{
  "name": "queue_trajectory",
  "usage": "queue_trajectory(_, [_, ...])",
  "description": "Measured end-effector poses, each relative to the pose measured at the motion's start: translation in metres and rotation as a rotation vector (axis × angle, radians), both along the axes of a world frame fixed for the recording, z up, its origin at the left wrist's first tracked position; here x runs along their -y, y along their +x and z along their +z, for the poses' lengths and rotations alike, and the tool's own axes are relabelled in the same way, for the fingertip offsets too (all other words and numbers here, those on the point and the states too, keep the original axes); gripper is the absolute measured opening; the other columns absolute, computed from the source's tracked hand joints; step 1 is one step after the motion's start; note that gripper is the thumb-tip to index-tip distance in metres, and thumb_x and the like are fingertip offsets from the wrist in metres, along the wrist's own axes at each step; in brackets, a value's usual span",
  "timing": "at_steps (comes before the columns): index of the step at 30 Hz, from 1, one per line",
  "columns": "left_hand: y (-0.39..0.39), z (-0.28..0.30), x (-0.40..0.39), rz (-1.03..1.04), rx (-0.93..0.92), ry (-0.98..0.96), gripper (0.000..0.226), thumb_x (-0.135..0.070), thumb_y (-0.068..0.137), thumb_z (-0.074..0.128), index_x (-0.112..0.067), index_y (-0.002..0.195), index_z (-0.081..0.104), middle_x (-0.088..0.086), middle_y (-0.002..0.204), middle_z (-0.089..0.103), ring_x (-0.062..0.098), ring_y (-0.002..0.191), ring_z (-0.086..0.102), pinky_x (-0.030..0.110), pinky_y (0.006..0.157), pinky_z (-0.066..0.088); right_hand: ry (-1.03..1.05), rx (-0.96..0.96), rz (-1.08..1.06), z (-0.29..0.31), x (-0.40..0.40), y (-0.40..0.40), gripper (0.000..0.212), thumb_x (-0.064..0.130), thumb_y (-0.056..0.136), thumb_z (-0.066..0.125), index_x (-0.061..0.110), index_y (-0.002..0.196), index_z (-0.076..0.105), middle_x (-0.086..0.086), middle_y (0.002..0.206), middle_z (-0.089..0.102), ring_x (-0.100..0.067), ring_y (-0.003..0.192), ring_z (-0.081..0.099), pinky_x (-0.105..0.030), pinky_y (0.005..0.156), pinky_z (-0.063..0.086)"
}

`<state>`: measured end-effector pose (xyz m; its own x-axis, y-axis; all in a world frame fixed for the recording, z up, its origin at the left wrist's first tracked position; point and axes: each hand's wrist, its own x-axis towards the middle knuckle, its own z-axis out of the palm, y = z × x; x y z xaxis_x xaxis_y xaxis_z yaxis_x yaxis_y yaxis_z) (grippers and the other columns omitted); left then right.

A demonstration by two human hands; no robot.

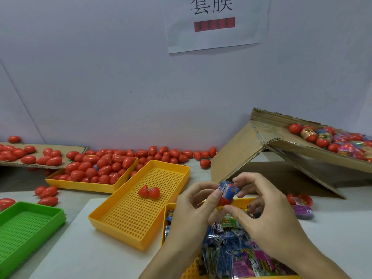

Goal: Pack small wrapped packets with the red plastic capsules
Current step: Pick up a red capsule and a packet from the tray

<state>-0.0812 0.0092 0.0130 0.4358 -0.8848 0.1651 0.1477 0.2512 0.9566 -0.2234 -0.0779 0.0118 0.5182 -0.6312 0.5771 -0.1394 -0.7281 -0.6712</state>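
Head view: both hands raised together over the near tray [168, 208] of packets [231, 252], forearms coming in from the bottom edge. Left hand [193, 208] has fingers curled, thumb tip pressed on a red capsule [225, 201]. Right hand [267, 210] arches over from the right, thumb under the capsule, fingertips pinching a blue wrapped packet [229, 189] that sits on top of the capsule. Both hands grasp the same capsule-and-packet pair; whether the packet is partly inside the capsule, cannot tell.

Middle yellow tray [141, 218], perforated floor, holds one open capsule [149, 192], its two halves lying side by side. Far yellow tray [80, 184] is heaped with closed red capsules [100, 168]. More capsules lie loose along the wall [100, 77] and on a flat cardboard sheet [60, 148] at left. Green tray [30, 228] at the lower left. Tilted cardboard box [302, 154] at right carries wrapped capsules [332, 139]. A purple packet [303, 211] and another open capsule [300, 199] lie on the counter [342, 218], right of the hands. Paper sign [215, 23] on the wall above.
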Motion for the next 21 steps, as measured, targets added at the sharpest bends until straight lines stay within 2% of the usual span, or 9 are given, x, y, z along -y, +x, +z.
queue_trajectory(3, [-0.0002, -0.0016, 0.0005, -0.003, 0.022, 0.030, 0.020, -0.034, 0.079, 0.073, -0.019, 0.093, 0.073, 0.012, 0.096, 0.074, 0.029, 0.097, 0.073, 0.038, 0.082, 0.061, -0.082, -0.029, -0.020, -0.0007, 0.0008, 0.0001, 0.040, 0.038, 0.074, 0.081, 0.045, 0.105, 0.057, 0.023, 0.107, 0.057, -0.007, 0.100, 0.058, -0.015, 0.064, 0.050])
queue_trajectory(7, [-0.0013, -0.0024, 0.0011, 0.003, 0.055, 0.057, 0.021, -0.034, 0.082, 0.071, -0.017, 0.095, 0.072, 0.014, 0.098, 0.073, 0.031, 0.096, 0.073, 0.045, 0.087, 0.060, -0.099, -0.038, -0.015, -0.0005, 0.0029, -0.0004, 0.039, 0.044, 0.072, 0.078, 0.044, 0.106, 0.059, 0.025, 0.108, 0.055, -0.005, 0.103, 0.057, -0.011, 0.074, 0.048])
queue_trajectory(11, [-0.0010, -0.0037, 0.0020, 0.006, -0.009, 0.078, 0.015, -0.022, 0.090, 0.069, -0.010, 0.100, 0.070, 0.018, 0.094, 0.071, 0.035, 0.095, 0.073, 0.046, 0.087, 0.060, -0.096, -0.030, -0.014, -0.0006, 0.0028, -0.0007, 0.041, 0.039, 0.071, 0.083, 0.043, 0.106, 0.062, 0.025, 0.108, 0.055, -0.005, 0.102, 0.057, -0.008, 0.071, 0.046])
queue_trajectory(14, [-0.0012, -0.0028, 0.0020, -0.042, -0.063, 0.082, 0.026, -0.027, 0.091, 0.070, -0.007, 0.108, 0.070, 0.021, 0.103, 0.070, 0.037, 0.100, 0.070, 0.047, 0.089, 0.058, -0.106, -0.032, 0.019, 0.0008, 0.0001, -0.0012, 0.040, 0.036, 0.074, 0.085, 0.043, 0.106, 0.063, 0.025, 0.107, 0.055, -0.004, 0.098, 0.058, -0.007, 0.065, 0.043])
queue_trajectory(16, [-0.0024, -0.0018, 0.0018, -0.107, -0.034, 0.087, 0.030, -0.037, 0.089, 0.072, -0.012, 0.106, 0.074, 0.015, 0.102, 0.072, 0.027, 0.094, 0.071, 0.040, 0.082, 0.059, -0.104, -0.029, 0.069, 0.0026, -0.0034, -0.0005, 0.034, 0.044, 0.076, 0.079, 0.044, 0.106, 0.064, 0.023, 0.109, 0.057, -0.003, 0.099, 0.058, -0.007, 0.064, 0.042])
queue_trajectory(18, [-0.0033, -0.0024, 0.0014, -0.153, 0.013, 0.111, 0.034, -0.043, 0.085, 0.069, -0.015, 0.104, 0.075, 0.011, 0.088, 0.072, 0.021, 0.085, 0.069, 0.035, 0.073, 0.057, -0.093, -0.029, 0.115, 0.0035, -0.0058, 0.0002, 0.033, 0.047, 0.075, 0.072, 0.042, 0.106, 0.064, 0.021, 0.110, 0.058, -0.004, 0.100, 0.059, -0.007, 0.064, 0.042])
queue_trajectory(21, [-0.0029, -0.0050, 0.0014, -0.177, 0.053, 0.124, 0.035, -0.047, 0.086, 0.066, -0.017, 0.103, 0.074, 0.008, 0.081, 0.070, 0.019, 0.080, 0.067, 0.035, 0.071, 0.055, -0.085, -0.051, 0.126, 0.0037, -0.0056, 0.0002, 0.037, 0.049, 0.074, 0.071, 0.041, 0.109, 0.065, 0.023, 0.110, 0.058, -0.004, 0.103, 0.059, -0.009, 0.067, 0.044])
